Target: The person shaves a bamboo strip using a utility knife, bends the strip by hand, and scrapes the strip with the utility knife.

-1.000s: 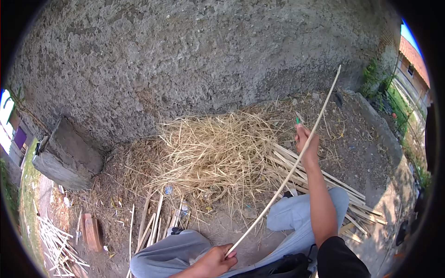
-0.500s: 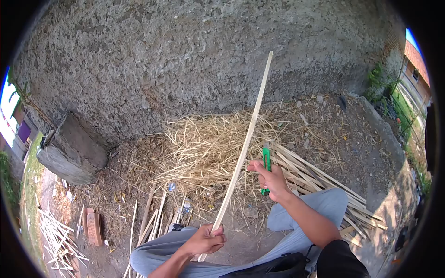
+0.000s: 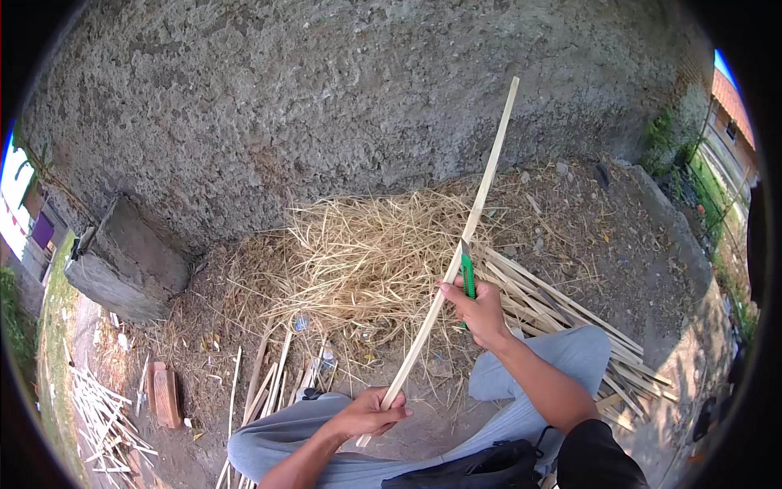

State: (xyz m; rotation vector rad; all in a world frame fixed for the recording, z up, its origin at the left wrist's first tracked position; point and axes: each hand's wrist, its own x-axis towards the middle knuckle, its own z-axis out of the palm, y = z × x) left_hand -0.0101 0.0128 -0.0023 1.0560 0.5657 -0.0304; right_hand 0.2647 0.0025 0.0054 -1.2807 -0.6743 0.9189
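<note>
A long, pale strip of wood or bamboo (image 3: pixel 490 175) slants up from my lap toward the wall. My left hand (image 3: pixel 371 414) is closed around it near its lower end. In my right hand (image 3: pixel 478 313) is a green utility knife (image 3: pixel 467 275), its blade pointing up. The blade's tip lies against or just over the strip, around its middle; I cannot tell whether it cuts in. My right thumb reaches to the strip's edge below the blade. Behind the strip lies a heap of thin shavings (image 3: pixel 358 261).
More strips (image 3: pixel 562 306) lie piled by my right knee, and others (image 3: pixel 273 383) by my left. A white strip pile (image 3: pixel 102 416) and a reddish brick (image 3: pixel 166 398) are at far left. A concrete block (image 3: pixel 134 261) stands before the rough wall (image 3: pixel 366 98).
The strip's upper end has swung to the right, and my left hand has shifted slightly right. The knife blade, formerly apart from the strip, is now at it.
</note>
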